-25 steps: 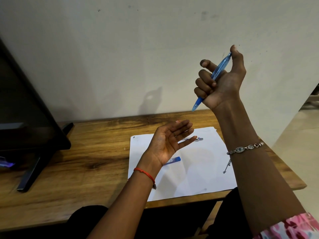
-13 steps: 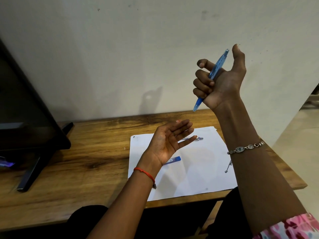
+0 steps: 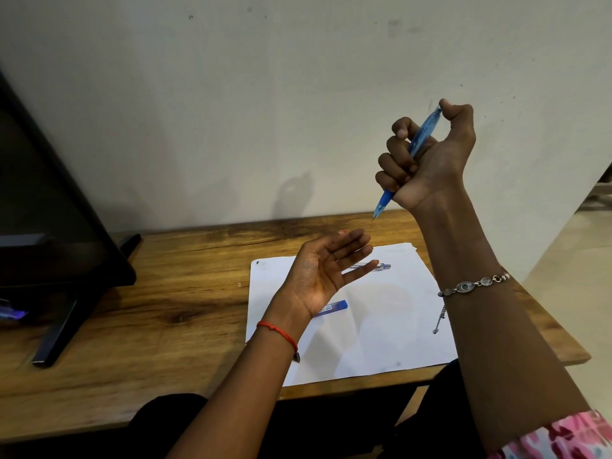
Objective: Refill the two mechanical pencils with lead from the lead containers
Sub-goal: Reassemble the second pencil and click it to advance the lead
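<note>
My right hand (image 3: 427,160) is raised above the desk, fisted around a blue mechanical pencil (image 3: 418,140) that points tip down, with the thumb bent onto its top end. My left hand (image 3: 326,273) is held palm up and empty beneath it, fingers spread, over a white sheet of paper (image 3: 374,323). On the sheet lies a second, clear-bodied pencil (image 3: 381,266), mostly hidden by my left fingers. A blue lead container (image 3: 334,307) lies on the paper behind my left wrist, partly covered.
A wooden desk (image 3: 172,303) stands against a pale wall. A black monitor (image 3: 49,226) on a slanted stand fills the left side. The desk's right edge drops to a tiled floor (image 3: 576,279).
My right thumb has come down from upright onto the pencil's top end, and the pencil sits lower in the fist. My left hand has stayed in place.
</note>
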